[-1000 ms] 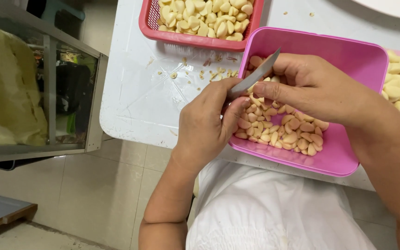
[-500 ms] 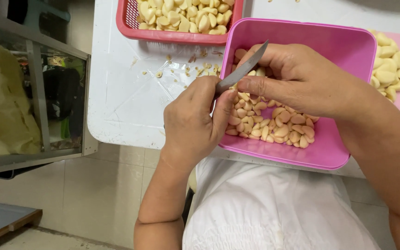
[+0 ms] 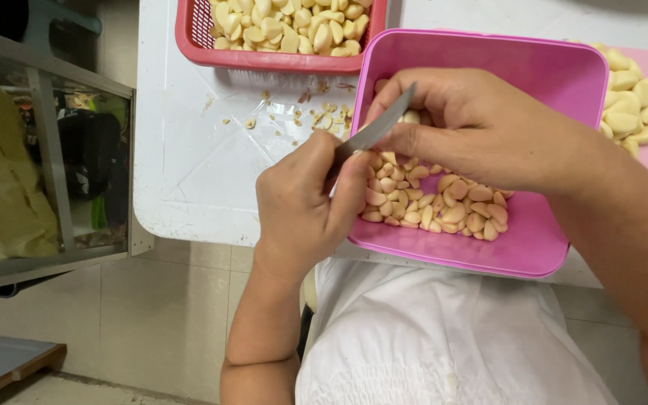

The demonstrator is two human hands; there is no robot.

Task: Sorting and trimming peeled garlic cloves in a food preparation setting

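My left hand (image 3: pixel 301 202) is closed around the handle of a small knife (image 3: pixel 375 129), whose blade points up and to the right. My right hand (image 3: pixel 481 131) pinches a pale garlic clove (image 3: pixel 412 118) against the blade. Both hands hover over the near left part of a pink plastic tub (image 3: pixel 541 75). Several peeled garlic cloves (image 3: pixel 444 206) lie in the tub. Most of the held clove is hidden by my fingers.
A red slotted basket (image 3: pixel 264 58) full of garlic cloves stands at the back of the white table (image 3: pixel 189 172). More cloves (image 3: pixel 628 112) lie on a pink board at the right. Skin scraps (image 3: pixel 316 116) litter the table. A glass-fronted cabinet (image 3: pixel 46 172) stands on the left.
The knife blade has tilted slightly and my right fingers have shifted on the clove. Both hands stay over the pink tub. The view has drifted a little.
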